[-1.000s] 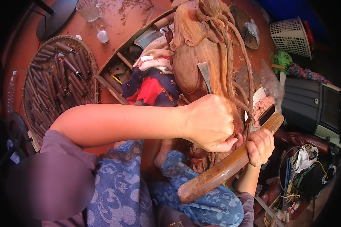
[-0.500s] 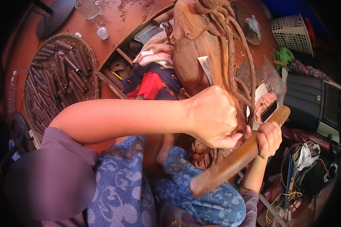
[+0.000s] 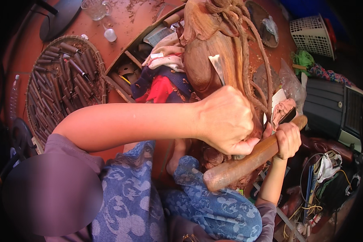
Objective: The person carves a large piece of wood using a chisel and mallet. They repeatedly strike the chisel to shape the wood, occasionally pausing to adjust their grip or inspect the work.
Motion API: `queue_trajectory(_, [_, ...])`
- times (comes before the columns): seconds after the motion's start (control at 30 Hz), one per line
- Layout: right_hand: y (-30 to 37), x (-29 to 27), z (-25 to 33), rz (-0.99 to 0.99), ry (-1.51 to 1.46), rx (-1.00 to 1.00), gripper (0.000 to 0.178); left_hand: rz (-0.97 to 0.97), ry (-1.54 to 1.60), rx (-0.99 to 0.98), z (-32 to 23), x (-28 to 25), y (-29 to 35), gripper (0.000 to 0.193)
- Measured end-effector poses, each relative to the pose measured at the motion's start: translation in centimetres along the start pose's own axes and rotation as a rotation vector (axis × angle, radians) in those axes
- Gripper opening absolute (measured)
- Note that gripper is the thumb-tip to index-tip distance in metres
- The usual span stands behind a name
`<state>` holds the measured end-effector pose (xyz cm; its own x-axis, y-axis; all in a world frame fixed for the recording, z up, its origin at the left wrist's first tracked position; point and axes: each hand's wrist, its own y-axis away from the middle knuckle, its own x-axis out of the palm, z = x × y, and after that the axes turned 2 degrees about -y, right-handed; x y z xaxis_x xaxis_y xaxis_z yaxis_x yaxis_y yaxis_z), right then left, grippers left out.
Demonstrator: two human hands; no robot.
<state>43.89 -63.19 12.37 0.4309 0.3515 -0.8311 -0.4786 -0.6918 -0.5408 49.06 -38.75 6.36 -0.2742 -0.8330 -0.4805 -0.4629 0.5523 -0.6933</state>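
My left hand (image 3: 228, 120) is closed in a fist around a chisel, whose flat metal blade (image 3: 218, 68) juts out beyond the knuckles and lies against a brown wood carving (image 3: 201, 66). Most of the chisel's handle is hidden inside the fist. Rounded forms and long twisting stems shape the carving. On the right, my right hand (image 3: 288, 140) grips a wooden mallet (image 3: 246, 163), a thick smooth club. Its heavy end slants down to the left, just below my left fist and above my knee.
A round woven tray (image 3: 102, 84) full of brown-handled tools sits at the left. Beside the carving, a wooden box (image 3: 119, 88) holds cloths. A glass mug (image 3: 94, 10) and a small white bottle (image 3: 109, 35) stand behind. Right are a white basket (image 3: 312, 37), a dark case (image 3: 322, 103) and tangled cords.
The mallet's thick end has swung up, closer to my left fist. My left fist and the chisel have shifted slightly upward. My right hand stays around the mallet.
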Motion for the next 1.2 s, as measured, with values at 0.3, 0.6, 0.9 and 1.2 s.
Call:
queue_trajectory(0.3, [0.1,0.4,-0.3,-0.004,-0.030,-0.012,0.024,-0.038,0.024,-0.004,0.5,0.1,0.3,0.037])
queue_trajectory(0.6, [0.2,0.6,-0.7,-0.072,-0.085,-0.042,0.023,-0.030,0.016,-0.008,0.6,-0.2,0.0,0.037])
queue_trajectory(0.9, [0.3,0.5,-1.2,0.012,0.019,0.036,0.023,-0.025,0.025,-0.016,0.7,-0.6,-0.1,0.036])
queue_trajectory(1.2, [0.3,0.2,-1.4,0.014,-0.008,0.059,0.025,-0.045,0.040,-0.001,1.0,-1.1,-0.1,0.036])
